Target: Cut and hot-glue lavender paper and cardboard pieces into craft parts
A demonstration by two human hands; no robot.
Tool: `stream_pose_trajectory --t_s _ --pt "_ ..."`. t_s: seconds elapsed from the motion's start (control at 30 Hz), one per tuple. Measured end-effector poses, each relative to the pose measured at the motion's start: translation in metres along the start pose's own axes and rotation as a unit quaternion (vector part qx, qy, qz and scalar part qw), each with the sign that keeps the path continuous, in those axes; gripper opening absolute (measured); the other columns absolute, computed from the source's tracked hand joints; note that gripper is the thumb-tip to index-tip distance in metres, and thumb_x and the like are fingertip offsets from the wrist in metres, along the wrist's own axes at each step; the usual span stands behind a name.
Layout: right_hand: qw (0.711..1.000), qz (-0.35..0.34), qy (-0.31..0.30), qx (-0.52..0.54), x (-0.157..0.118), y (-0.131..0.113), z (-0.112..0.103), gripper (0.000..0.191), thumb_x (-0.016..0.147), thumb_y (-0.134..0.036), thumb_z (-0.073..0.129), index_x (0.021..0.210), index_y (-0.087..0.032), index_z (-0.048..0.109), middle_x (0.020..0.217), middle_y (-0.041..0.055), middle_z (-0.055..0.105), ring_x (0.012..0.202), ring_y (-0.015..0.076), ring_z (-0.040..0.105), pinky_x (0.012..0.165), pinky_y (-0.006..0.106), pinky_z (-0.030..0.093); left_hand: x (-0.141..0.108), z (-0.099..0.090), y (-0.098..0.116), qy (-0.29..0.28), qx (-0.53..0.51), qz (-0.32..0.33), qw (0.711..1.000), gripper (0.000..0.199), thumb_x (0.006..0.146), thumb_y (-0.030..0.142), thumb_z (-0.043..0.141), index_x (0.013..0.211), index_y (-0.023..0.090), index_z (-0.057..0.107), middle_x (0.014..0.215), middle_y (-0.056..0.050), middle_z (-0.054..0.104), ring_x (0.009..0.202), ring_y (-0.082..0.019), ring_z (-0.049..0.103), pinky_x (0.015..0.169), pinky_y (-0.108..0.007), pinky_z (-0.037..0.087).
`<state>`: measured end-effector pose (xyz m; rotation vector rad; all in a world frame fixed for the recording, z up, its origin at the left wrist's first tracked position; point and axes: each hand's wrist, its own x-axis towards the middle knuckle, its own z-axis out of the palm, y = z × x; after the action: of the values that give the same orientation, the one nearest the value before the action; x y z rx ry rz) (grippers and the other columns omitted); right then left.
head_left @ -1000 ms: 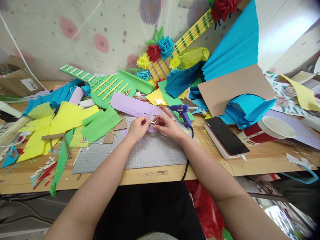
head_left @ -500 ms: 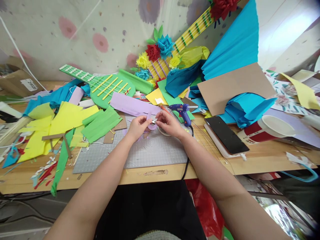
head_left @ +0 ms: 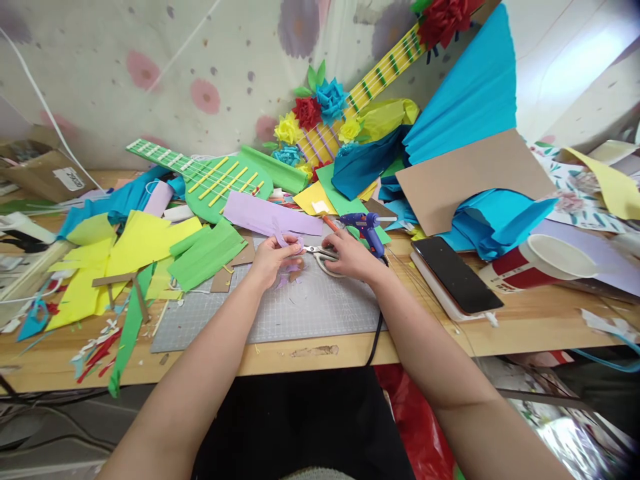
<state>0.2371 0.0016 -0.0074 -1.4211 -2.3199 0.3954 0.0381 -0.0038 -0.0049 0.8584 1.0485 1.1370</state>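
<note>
My left hand [head_left: 273, 259] pinches a curled strip of purple paper [head_left: 279, 233] above the grey cutting mat [head_left: 310, 313]. Just right of it, my right hand [head_left: 349, 252] is closed around the handles of a pair of scissors [head_left: 327, 261], whose tip points left at the purple paper by my left fingertips. Small purple scraps [head_left: 283, 281] lie on the mat below my hands. Behind them rests a wider purple sheet [head_left: 273, 212]. A blue glue gun [head_left: 367, 228] lies beyond my right hand.
Left are yellow sheets [head_left: 135, 250], green paper [head_left: 207, 253] and a green paper guitar [head_left: 210, 183]. A yellow guitar with paper flowers [head_left: 330, 100] leans at the back. At right are a black phone [head_left: 456, 273], a cup [head_left: 535, 261], cardboard [head_left: 450, 167] and blue paper [head_left: 493, 220].
My right hand has moved from a pinch beside my left hand onto the scissors' handles, slightly right. The view has shifted slightly.
</note>
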Motion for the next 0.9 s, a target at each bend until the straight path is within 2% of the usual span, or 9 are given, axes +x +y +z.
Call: stream_pose_trajectory --t_s 0.2,0.33,0.47,0.6,0.73,0.8,0.9 --pt "0.998 0.038 -0.026 -0.035 0.002 -0.004 -0.004 0.016 0.064 -0.019 0.061 0.079 -0.017 0.057 0.087 0.01 0.06 0.079 0.0207 0.053 0.068 0.031 0.04 0.0 -0.003 0.003 0.009 -0.016 -0.008 1.0 0.023 0.056 0.016 0.071 0.075 0.012 0.061 0.067 -0.001 0.062 0.064 -0.013 0.063 0.053 -0.023 0.053" --pt "0.995 0.063 0.021 0.072 0.004 -0.003 -0.006 0.014 0.065 -0.023 0.061 0.078 -0.019 0.057 0.079 0.0047 0.062 0.071 0.0172 0.053 0.063 0.029 0.04 0.003 -0.01 0.007 0.041 -0.06 0.015 0.997 0.018 0.057 0.015 0.067 0.073 0.013 0.059 0.066 0.001 0.059 0.062 -0.011 0.06 0.053 -0.024 0.054" --pt "0.977 0.057 0.07 0.194 0.006 -0.001 -0.003 0.02 0.069 -0.027 0.058 0.087 -0.019 0.053 0.083 0.0034 0.062 0.073 0.0158 0.056 0.064 0.028 0.043 0.005 -0.015 0.012 0.059 -0.1 0.013 0.993 0.02 0.058 0.016 0.068 0.074 0.014 0.057 0.064 0.003 0.058 0.059 -0.009 0.059 0.052 -0.021 0.053" --pt "0.967 0.022 0.106 0.229 0.007 -0.004 0.001 0.03 0.07 -0.033 0.061 0.094 -0.02 0.049 0.093 0.0047 0.06 0.081 0.0162 0.057 0.071 0.029 0.044 0.005 -0.014 0.011 0.025 -0.103 0.002 0.994 0.02 0.061 0.014 0.069 0.076 0.015 0.056 0.066 0.003 0.061 0.064 -0.011 0.062 0.056 -0.022 0.055" --pt "0.966 0.08 0.154 0.19 0.007 -0.011 -0.002 0.042 0.063 -0.04 0.067 0.093 -0.02 0.046 0.088 0.004 0.06 0.072 0.0155 0.055 0.065 0.029 0.043 0.005 -0.015 0.006 -0.027 -0.099 -0.002 0.995 0.019 0.066 0.016 0.07 0.08 0.016 0.057 0.078 0.0 0.067 0.072 -0.012 0.066 0.063 -0.023 0.056" --pt "0.971 0.092 0.139 0.174 0.006 -0.013 -0.004 0.041 0.063 -0.042 0.067 0.091 -0.02 0.047 0.082 0.0023 0.059 0.065 0.014 0.052 0.061 0.029 0.042 0.005 -0.016 0.004 -0.035 -0.097 -0.008 0.995 0.018 0.068 0.016 0.069 0.081 0.015 0.058 0.081 -0.001 0.068 0.072 -0.012 0.066 0.063 -0.024 0.056" --pt "0.982 0.049 0.081 0.163 0.005 -0.014 -0.005 0.036 0.064 -0.042 0.066 0.088 -0.019 0.052 0.077 0.0013 0.06 0.064 0.0136 0.052 0.061 0.028 0.041 0.003 -0.019 0.004 -0.032 -0.099 -0.015 0.994 0.016 0.069 0.016 0.069 0.081 0.016 0.058 0.081 -0.002 0.069 0.071 -0.013 0.067 0.063 -0.025 0.056"
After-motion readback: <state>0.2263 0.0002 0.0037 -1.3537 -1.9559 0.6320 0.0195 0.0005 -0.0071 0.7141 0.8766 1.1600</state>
